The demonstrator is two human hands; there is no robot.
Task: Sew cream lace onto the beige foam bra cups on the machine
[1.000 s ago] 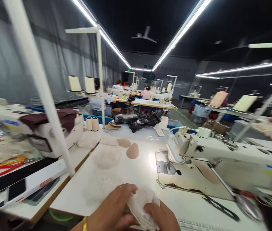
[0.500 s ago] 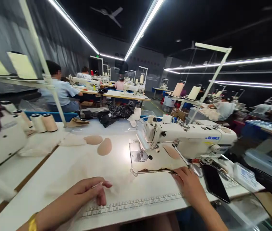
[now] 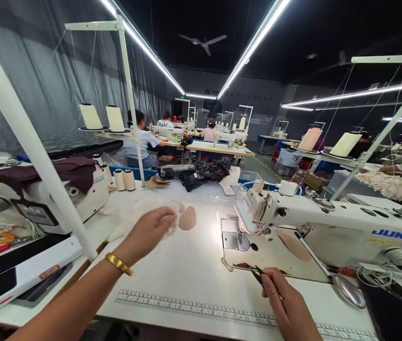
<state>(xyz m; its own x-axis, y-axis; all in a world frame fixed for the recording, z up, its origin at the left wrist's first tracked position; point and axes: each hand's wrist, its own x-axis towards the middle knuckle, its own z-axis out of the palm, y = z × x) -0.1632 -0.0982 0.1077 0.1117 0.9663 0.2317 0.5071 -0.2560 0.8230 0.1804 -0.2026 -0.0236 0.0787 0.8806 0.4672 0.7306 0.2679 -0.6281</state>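
My left hand [image 3: 155, 226], with a gold bracelet on its wrist, is closed on sheer white fabric [image 3: 126, 215] at the left-middle of the table. The fabric is blurred around the fingers. Just beyond that hand lie two beige oval pieces, the nearer one [image 3: 188, 219] plain to see and the other partly covered. In front of the sewing machine [image 3: 314, 232], my right hand [image 3: 281, 296] grips dark thread snips [image 3: 257, 276], their two pointed tips facing away from me. Another beige oval piece [image 3: 295, 247] rests on the machine bed under the arm.
A printed ruler [image 3: 193, 308] runs along the table's front edge. At right lie a shiny metal oval object [image 3: 349, 290] and a black phone [image 3: 381, 308]. Thread cones [image 3: 124, 180] and a black plastic bag [image 3: 208, 173] stand at the back. Other people sit at machines beyond.
The view has turned left. My left hand has moved forward and left, carrying the sheer fabric away from the front of the table. My right hand has lifted the snips off the machine bed's edge.
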